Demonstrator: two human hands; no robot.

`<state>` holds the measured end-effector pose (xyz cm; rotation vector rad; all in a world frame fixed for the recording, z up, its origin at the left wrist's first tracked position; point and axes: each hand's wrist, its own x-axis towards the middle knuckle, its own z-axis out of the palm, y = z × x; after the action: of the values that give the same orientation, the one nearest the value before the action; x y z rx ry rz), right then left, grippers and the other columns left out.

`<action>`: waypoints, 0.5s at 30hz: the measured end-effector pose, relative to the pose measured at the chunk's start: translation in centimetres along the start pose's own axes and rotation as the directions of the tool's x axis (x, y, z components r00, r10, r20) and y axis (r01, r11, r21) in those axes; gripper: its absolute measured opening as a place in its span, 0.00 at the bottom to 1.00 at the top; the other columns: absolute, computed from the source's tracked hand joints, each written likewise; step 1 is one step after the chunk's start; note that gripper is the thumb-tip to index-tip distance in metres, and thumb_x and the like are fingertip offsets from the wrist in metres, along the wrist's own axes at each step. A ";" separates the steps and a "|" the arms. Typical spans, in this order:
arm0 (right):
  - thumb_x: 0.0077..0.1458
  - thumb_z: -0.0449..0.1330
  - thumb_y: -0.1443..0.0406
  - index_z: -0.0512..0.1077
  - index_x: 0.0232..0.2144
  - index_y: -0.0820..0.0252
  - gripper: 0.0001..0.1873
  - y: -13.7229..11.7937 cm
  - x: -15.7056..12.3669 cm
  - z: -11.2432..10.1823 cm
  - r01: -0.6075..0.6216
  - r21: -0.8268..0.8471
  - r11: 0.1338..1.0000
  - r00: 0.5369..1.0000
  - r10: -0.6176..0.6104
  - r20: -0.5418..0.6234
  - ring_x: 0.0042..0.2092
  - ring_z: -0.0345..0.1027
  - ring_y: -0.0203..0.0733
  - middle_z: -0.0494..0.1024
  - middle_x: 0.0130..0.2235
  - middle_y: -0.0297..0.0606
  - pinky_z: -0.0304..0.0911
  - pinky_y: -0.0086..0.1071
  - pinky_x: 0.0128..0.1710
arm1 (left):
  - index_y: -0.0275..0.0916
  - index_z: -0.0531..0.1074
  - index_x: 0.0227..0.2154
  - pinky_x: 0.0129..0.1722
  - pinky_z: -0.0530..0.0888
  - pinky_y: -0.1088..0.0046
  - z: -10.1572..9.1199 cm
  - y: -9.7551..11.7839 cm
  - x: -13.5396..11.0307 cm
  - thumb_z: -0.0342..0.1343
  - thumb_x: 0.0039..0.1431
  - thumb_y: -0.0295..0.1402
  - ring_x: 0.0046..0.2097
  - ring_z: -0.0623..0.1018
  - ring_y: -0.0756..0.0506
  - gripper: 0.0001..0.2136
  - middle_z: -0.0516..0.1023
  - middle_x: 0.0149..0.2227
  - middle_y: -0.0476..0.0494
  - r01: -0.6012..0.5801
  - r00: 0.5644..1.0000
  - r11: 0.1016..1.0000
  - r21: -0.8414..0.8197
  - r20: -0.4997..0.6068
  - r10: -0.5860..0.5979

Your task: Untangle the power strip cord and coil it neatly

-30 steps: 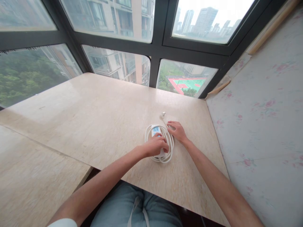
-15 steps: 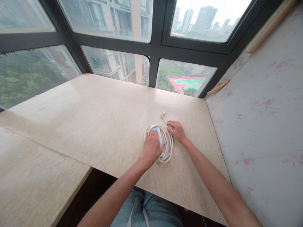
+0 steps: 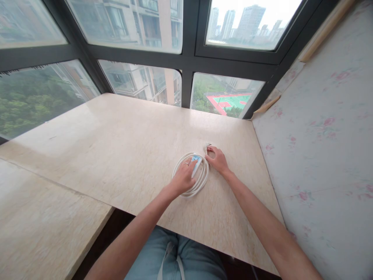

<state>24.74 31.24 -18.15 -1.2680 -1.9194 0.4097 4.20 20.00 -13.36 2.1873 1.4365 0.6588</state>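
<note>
A white power strip with a light-blue face lies on the marble-look counter, inside loops of its coiled white cord. My left hand, with a ring on one finger, grips the strip from above and covers its near part. To the right, my right hand pinches the cord's free end, just below the white plug. The plug points away from me, past the far side of the coil.
The pale counter runs to dark-framed windows at the back. A wall with flowered paper borders it on the right. A dark gap opens between the left slab and the counter's front edge.
My right fingers have closed on the cord near the plug, and the plug has shifted slightly right. The strip has turned clockwise, while the coil and my left hand have moved a little left.
</note>
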 end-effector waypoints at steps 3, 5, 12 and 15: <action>0.50 0.60 0.61 0.71 0.47 0.57 0.20 -0.1 0.0 -0.1 -0.033 0.023 0.999 0.999 0.033 -0.001 0.48 0.71 0.50 0.79 0.44 0.43 0.64 0.46 0.51 | 0.37 0.62 0.59 0.64 0.59 0.51 -0.5 -0.7 0.1 0.54 0.45 0.22 0.66 0.59 0.35 0.33 0.59 0.65 0.31 -0.072 0.997 0.996 -0.046 0.033 0.073; 0.51 0.59 0.60 0.72 0.46 0.57 0.18 -0.1 0.0 -0.1 -0.032 0.028 0.999 0.999 0.031 0.006 0.47 0.71 0.50 0.79 0.44 0.43 0.64 0.45 0.51 | 0.38 0.63 0.59 0.64 0.60 0.51 -0.8 -1.2 0.3 0.54 0.45 0.21 0.66 0.60 0.36 0.33 0.60 0.65 0.32 -0.120 0.990 0.989 -0.088 0.061 0.126; 0.53 0.58 0.59 0.71 0.47 0.57 0.20 -0.1 -0.1 -0.3 -0.033 0.054 0.998 0.999 0.033 0.004 0.45 0.70 0.49 0.79 0.41 0.42 0.64 0.45 0.51 | 0.39 0.64 0.58 0.64 0.61 0.56 -2.0 -2.5 0.9 0.53 0.47 0.21 0.65 0.63 0.41 0.32 0.65 0.63 0.36 -0.220 0.960 0.960 -0.174 0.136 0.244; 0.54 0.57 0.59 0.71 0.48 0.57 0.19 0.0 -0.3 -0.3 -0.013 0.004 1.000 1.000 0.013 0.008 0.44 0.68 0.49 0.77 0.39 0.42 0.63 0.46 0.51 | 0.41 0.65 0.57 0.63 0.62 0.56 -2.6 -2.8 1.2 0.53 0.45 0.21 0.64 0.65 0.41 0.32 0.65 0.62 0.38 -0.237 0.949 0.953 -0.190 0.164 0.269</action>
<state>24.96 30.95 -18.08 -1.2785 -1.9173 0.4262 1.05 22.38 -12.82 2.2512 0.9766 0.6142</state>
